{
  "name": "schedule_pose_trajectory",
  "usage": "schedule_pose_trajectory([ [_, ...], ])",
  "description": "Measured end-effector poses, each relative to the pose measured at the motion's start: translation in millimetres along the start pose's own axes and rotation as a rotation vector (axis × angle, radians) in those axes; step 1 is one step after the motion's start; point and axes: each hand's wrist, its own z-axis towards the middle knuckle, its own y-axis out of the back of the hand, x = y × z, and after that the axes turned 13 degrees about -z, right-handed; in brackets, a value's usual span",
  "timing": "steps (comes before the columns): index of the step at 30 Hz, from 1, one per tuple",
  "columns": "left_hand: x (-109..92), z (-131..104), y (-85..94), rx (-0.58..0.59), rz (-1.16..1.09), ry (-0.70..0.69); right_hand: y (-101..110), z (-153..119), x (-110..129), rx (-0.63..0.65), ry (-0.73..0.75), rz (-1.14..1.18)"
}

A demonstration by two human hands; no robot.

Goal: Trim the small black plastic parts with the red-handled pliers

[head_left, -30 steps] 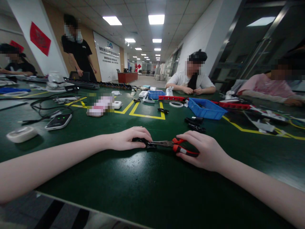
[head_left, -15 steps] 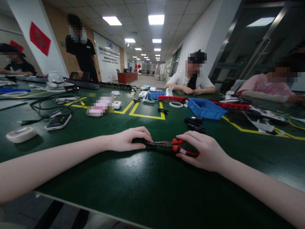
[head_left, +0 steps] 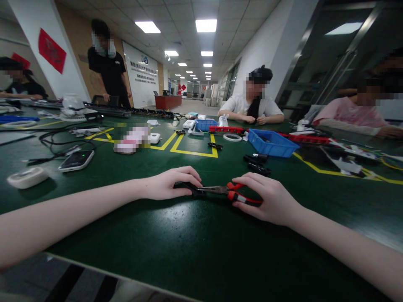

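Observation:
My left hand (head_left: pixel 171 183) is closed on a small black part (head_left: pixel 185 187), holding it against the green table (head_left: pixel 176 235). Fingers cover much of the part, so its shape is unclear. On the right, my right hand (head_left: pixel 269 197) grips the red and black handles of long-nose pliers (head_left: pixel 222 190). The jaws point left and meet the black part beside my left fingertips. Whether they pinch it cannot be made out. Beyond my right hand lie several black pieces (head_left: pixel 257 168).
A blue bin (head_left: pixel 272 143) stands behind the black pieces. At the left are a white-edged device (head_left: pixel 77 160), a pale rounded object (head_left: pixel 27 178), black cables (head_left: pixel 47 138) and a pink phone-like object (head_left: pixel 132 140). Several people are around the far side of the table.
Both hands and the pliers have stayed almost in place. The standing person in the background has shifted slightly to the right.

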Motion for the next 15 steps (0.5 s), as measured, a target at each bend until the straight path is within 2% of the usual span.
schedule_pose_trajectory([
  [15, -2.3, -3.1, -2.4, 0.028, 0.154, 0.039, 2.5, 1.9, 2.2, -0.064, 0.031, -0.049],
])
